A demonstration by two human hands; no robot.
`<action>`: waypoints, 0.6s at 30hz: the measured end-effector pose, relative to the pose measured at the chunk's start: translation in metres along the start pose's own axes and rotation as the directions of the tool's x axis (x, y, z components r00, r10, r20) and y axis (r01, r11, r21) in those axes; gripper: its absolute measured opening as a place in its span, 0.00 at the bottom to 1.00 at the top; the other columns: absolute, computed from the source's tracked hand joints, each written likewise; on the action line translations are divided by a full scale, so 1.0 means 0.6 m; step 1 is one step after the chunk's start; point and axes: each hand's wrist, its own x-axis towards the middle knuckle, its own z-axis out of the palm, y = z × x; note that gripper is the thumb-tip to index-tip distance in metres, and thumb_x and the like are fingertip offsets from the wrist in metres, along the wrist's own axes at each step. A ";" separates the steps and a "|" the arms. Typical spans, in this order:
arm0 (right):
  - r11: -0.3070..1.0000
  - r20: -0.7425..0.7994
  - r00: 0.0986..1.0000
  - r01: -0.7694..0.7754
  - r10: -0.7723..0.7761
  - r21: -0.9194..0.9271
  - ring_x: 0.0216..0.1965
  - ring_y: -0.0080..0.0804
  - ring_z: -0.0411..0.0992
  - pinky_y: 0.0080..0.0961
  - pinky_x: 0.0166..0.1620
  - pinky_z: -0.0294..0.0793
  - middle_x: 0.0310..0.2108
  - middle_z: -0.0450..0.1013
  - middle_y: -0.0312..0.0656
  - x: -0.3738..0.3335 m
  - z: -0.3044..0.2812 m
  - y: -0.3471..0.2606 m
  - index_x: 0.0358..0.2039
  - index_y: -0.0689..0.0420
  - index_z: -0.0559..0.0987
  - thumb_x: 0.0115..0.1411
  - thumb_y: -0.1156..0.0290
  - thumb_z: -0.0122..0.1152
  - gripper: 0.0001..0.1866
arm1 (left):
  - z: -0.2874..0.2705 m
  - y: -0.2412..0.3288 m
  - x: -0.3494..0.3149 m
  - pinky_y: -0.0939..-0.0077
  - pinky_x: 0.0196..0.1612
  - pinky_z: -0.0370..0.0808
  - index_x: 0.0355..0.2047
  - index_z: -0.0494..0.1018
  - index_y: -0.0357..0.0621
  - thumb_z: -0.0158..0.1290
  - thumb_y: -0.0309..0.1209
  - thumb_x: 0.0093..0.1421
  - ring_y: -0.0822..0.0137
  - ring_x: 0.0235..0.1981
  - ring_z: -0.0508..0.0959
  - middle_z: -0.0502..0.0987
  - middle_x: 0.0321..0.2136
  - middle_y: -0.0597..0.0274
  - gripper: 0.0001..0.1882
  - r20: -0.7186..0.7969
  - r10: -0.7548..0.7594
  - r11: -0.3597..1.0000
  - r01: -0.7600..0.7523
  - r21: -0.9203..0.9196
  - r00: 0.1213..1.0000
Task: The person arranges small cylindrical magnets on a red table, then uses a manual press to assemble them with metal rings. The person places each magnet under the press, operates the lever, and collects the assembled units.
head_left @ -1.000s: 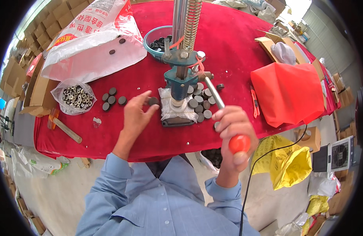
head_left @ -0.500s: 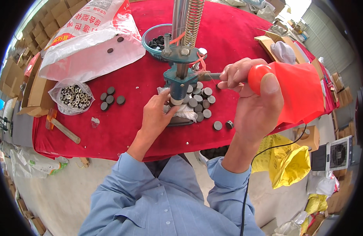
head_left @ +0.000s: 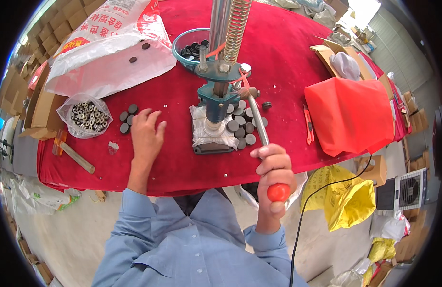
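My right hand (head_left: 274, 174) is wrapped round the metal lever (head_left: 258, 119) of a hand press, close to its red ball knob (head_left: 278, 192). The lever points down toward me. The green press (head_left: 216, 105) stands upright on the table, its ram lowered onto a plastic-wrapped base (head_left: 201, 132); what lies under the ram is hidden. My left hand (head_left: 146, 134) is open, fingers apart, beside a small group of dark round discs (head_left: 124, 128). Whether its fingertips touch a disc is hidden. More grey discs (head_left: 233, 126) lie close to the right of the press base.
Left on the red cloth (head_left: 182, 167) are a bag of metal rings (head_left: 89, 117), a hammer (head_left: 77, 158) and a white sack (head_left: 106, 71). A blue basin (head_left: 180, 55) of black pieces stands behind the press. A red bag (head_left: 350, 117) and a utility knife (head_left: 309, 125) lie right.
My right hand has pulled the lever down and toward me, and the press ram has come down. My left hand has left the press base and moved left to the dark discs.
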 end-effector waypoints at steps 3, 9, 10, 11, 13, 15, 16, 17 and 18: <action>0.999 0.027 0.999 -0.018 0.018 -0.030 0.47 0.51 0.75 0.46 0.48 0.77 0.33 0.76 0.45 0.001 -0.004 -0.001 0.33 0.57 0.78 0.66 0.34 0.59 0.33 | 0.002 -0.054 -0.011 0.55 0.60 0.73 0.53 0.83 0.42 0.63 0.25 0.62 0.48 0.56 0.74 0.78 0.55 0.51 0.18 0.034 -0.012 0.994 0.008 0.113 0.999; 0.998 0.161 0.987 -0.018 0.027 -0.057 0.47 0.50 0.75 0.47 0.49 0.76 0.32 0.76 0.45 0.055 -0.017 -0.017 0.33 0.57 0.79 0.65 0.36 0.60 0.31 | -0.006 -0.076 -0.026 0.57 0.56 0.75 0.56 0.83 0.44 0.61 0.21 0.62 0.50 0.53 0.76 0.78 0.52 0.51 0.21 0.073 -0.087 0.995 0.090 -0.046 0.994; 0.999 0.144 0.990 -0.004 0.010 -0.040 0.46 0.50 0.75 0.47 0.49 0.76 0.32 0.76 0.45 0.051 -0.016 -0.014 0.33 0.57 0.79 0.65 0.36 0.60 0.31 | -0.003 -0.082 -0.032 0.58 0.54 0.76 0.56 0.83 0.43 0.62 0.21 0.62 0.50 0.51 0.77 0.79 0.51 0.51 0.21 0.064 -0.074 0.994 0.079 -0.078 0.995; 1.000 0.124 0.992 0.010 -0.007 -0.024 0.46 0.50 0.75 0.47 0.49 0.76 0.32 0.76 0.44 0.044 -0.014 -0.009 0.33 0.57 0.79 0.65 0.35 0.60 0.31 | -0.005 -0.079 -0.033 0.58 0.52 0.77 0.56 0.82 0.43 0.62 0.21 0.62 0.51 0.49 0.79 0.79 0.50 0.51 0.21 0.056 -0.058 0.992 0.064 -0.112 0.997; 1.000 0.054 0.998 0.017 -0.017 0.000 0.45 0.49 0.74 0.47 0.49 0.76 0.32 0.75 0.44 0.015 -0.008 0.003 0.33 0.57 0.78 0.65 0.35 0.60 0.32 | -0.006 -0.062 -0.037 0.61 0.47 0.78 0.57 0.82 0.42 0.65 0.23 0.61 0.54 0.43 0.81 0.81 0.46 0.52 0.22 0.013 -0.094 0.975 0.095 -0.200 0.996; 1.000 -0.034 0.999 0.011 -0.010 0.021 0.45 0.49 0.74 0.46 0.49 0.76 0.32 0.75 0.44 -0.020 -0.001 0.010 0.33 0.57 0.78 0.65 0.35 0.60 0.32 | -0.010 -0.025 -0.034 0.65 0.43 0.79 0.58 0.81 0.42 0.67 0.24 0.60 0.58 0.38 0.82 0.83 0.43 0.53 0.24 0.026 -0.144 0.943 0.145 -0.298 0.989; 1.000 -0.016 1.000 0.005 -0.005 0.010 0.44 0.49 0.74 0.46 0.48 0.76 0.32 0.75 0.44 -0.018 -0.002 0.009 0.33 0.57 0.78 0.65 0.34 0.60 0.32 | -0.009 0.000 -0.035 0.67 0.43 0.80 0.58 0.80 0.42 0.68 0.24 0.59 0.61 0.37 0.82 0.83 0.42 0.54 0.25 0.067 -0.170 0.919 0.183 -0.349 0.983; 1.000 -0.006 1.000 0.007 -0.007 -0.002 0.44 0.49 0.74 0.45 0.48 0.76 0.32 0.75 0.44 -0.011 -0.002 0.006 0.33 0.57 0.78 0.65 0.34 0.60 0.32 | -0.010 0.025 -0.030 0.69 0.42 0.80 0.59 0.80 0.43 0.69 0.25 0.59 0.64 0.36 0.82 0.84 0.41 0.54 0.27 0.108 -0.184 0.894 0.211 -0.396 0.977; 1.000 0.005 1.000 0.015 -0.015 -0.012 0.44 0.49 0.74 0.45 0.48 0.76 0.31 0.75 0.44 -0.001 -0.002 0.005 0.32 0.57 0.78 0.65 0.34 0.60 0.33 | -0.010 0.051 -0.029 0.71 0.39 0.80 0.60 0.77 0.42 0.71 0.25 0.57 0.67 0.33 0.82 0.85 0.41 0.55 0.30 0.093 -0.110 0.894 0.140 -0.426 0.990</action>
